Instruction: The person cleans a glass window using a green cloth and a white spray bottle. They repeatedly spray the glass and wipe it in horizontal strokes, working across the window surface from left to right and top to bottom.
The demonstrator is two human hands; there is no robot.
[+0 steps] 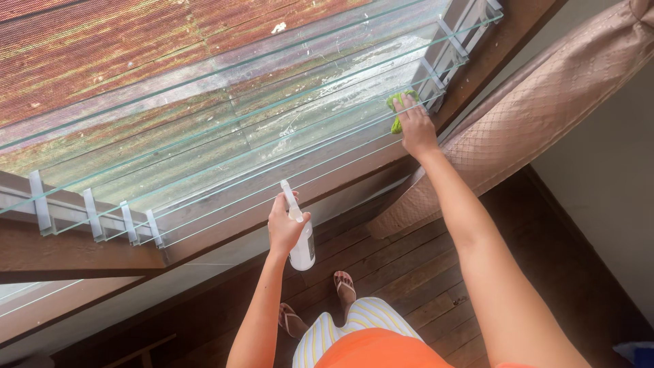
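Note:
My right hand (pixel 416 128) presses a green cloth (pixel 396 103) against a glass louvre slat (pixel 272 116) near the window's right end. Wet, soapy streaks run across the glass to the left of the cloth. My left hand (pixel 285 225) grips a clear spray bottle (pixel 302 247) with a white nozzle, held upright below the window, a little apart from the glass.
Grey metal clips (pixel 92 215) hold the slats at the left and right (pixel 443 58) ends in a dark wooden frame. A brown quilted curtain (pixel 538 109) hangs at the right. Beneath me lies a dark wooden plank floor (pixel 422 272), with my sandalled feet on it.

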